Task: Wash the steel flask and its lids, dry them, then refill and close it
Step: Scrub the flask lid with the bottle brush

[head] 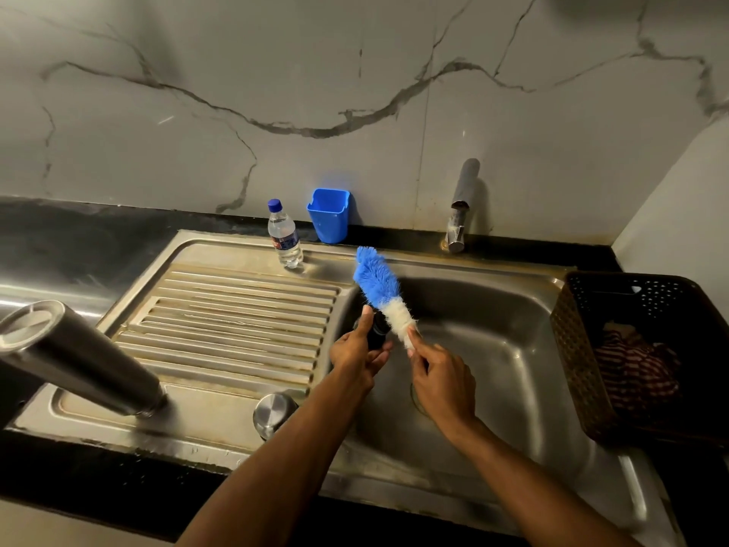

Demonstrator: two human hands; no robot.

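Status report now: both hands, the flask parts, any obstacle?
Left hand grips black inner lid; right hand holds bottle brush against it. Steel flask inverted on drainboard, steel cap beside. Nothing obstructs.

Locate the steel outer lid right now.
In the head view, the steel outer lid sits dome-up on the sink's near rim, at the front corner of the ribbed drainboard, right of the upturned flask and beside the left forearm.
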